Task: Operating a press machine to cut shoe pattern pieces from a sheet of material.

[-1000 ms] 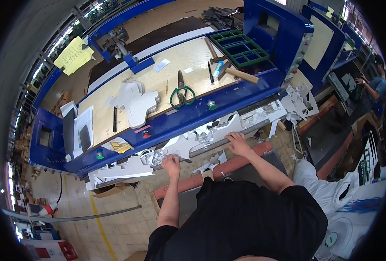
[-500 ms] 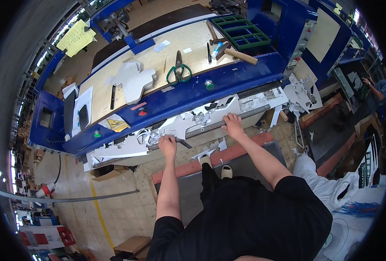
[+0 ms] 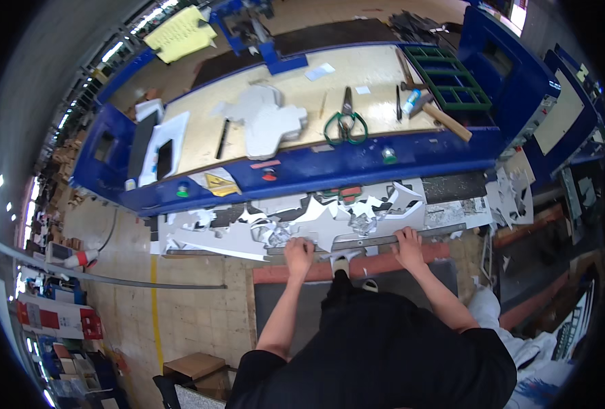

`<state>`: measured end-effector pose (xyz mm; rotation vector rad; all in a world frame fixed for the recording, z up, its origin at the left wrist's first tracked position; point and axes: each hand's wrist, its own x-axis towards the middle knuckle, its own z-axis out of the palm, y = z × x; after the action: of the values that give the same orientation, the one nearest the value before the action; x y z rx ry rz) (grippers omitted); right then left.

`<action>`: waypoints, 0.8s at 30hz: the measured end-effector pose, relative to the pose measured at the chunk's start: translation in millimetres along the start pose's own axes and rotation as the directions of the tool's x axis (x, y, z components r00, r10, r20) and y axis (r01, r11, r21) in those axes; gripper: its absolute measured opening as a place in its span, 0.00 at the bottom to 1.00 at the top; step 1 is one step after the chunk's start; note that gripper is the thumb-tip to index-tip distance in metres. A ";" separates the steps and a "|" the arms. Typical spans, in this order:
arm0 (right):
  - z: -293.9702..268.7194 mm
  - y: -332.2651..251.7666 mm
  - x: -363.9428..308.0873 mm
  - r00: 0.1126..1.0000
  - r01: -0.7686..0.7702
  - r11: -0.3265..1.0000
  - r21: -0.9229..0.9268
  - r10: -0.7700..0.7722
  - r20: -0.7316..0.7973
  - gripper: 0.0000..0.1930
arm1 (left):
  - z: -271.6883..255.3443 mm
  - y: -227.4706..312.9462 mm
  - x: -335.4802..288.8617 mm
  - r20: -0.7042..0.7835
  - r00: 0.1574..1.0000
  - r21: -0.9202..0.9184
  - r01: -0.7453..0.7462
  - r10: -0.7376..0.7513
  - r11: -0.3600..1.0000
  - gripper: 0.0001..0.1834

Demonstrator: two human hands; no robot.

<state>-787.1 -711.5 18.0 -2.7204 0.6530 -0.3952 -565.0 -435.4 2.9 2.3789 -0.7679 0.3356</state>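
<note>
My left hand (image 3: 299,258) has its fingers curled over the front edge of a long tray (image 3: 367,241) with a grey metal rim. Farther right, my right hand (image 3: 409,249) grips the same rim. On the tray, just beyond my hands, lies a cut-out white sheet (image 3: 316,228) with jagged openings and crumpled clear scraps. Behind it, partly under the blue machine beam (image 3: 330,163), a red and green piece (image 3: 347,194) shows; its kind is unclear.
On the beam's pale top lie a stack of grey-white cut shapes (image 3: 261,123), green-handled scissors (image 3: 347,126), a hammer (image 3: 445,119), a black phone (image 3: 164,159) and a green frame (image 3: 445,75). White scraps (image 3: 514,194) hang at the right. A metal rail (image 3: 146,281) crosses the left side.
The tray has slid toward me from under the beam, with both hands on its rim; more of the sheet and the red and green piece now show. The view has turned.
</note>
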 end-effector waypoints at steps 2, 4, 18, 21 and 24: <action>-16.6 -4.4 21.0 0.998 -0.028 1.000 -0.012 0.029 0.058 0.23 | -11.5 -4.8 24.6 0.147 0.988 -0.003 0.050 -0.049 0.999 0.11; -34.4 -8.2 46.6 0.966 0.002 0.999 0.050 -0.015 0.259 0.23 | -25.8 -14.3 47.9 0.326 0.945 -0.017 0.042 -0.034 0.999 0.13; 47.9 -123.3 271.4 0.837 0.299 0.954 0.036 -0.280 0.470 0.51 | 91.6 -6.1 205.7 0.043 0.990 0.089 0.130 -0.134 0.988 0.20; 40.8 -134.1 272.5 0.766 0.442 0.891 -0.105 -0.314 0.560 0.50 | 89.2 -3.7 209.8 0.108 0.987 0.199 0.094 -0.117 0.976 0.23; 37.1 -134.8 288.9 0.704 0.399 0.917 0.022 -0.322 0.633 0.49 | 89.3 -7.1 210.6 0.110 0.987 0.225 0.092 -0.119 0.970 0.23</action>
<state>-474.3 -726.6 88.1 -2.8212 -0.0577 0.4928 -387.8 -579.7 15.0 2.6579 -0.6850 0.2416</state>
